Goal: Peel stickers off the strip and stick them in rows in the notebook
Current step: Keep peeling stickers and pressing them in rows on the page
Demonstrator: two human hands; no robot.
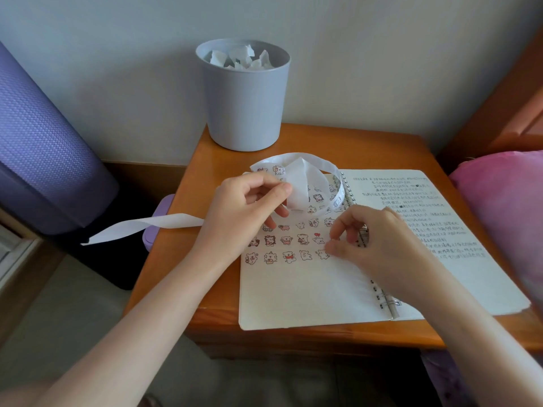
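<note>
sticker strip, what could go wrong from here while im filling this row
The strip's loose tail hangs off the table's left edge; a snag could tug the strip out of the left hand.
The loop arches low over the notebook and could brush stuck stickers.
The right hand hides the bottom row's end, so the next sticker may land crooked.

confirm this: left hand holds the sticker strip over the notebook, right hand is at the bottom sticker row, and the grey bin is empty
Not quite: the head view shows the grey bin is not empty, it holds crumpled white paper scraps. The rest stands: the left hand holds the sticker strip over the notebook, the right hand is at the bottom sticker row.
</note>
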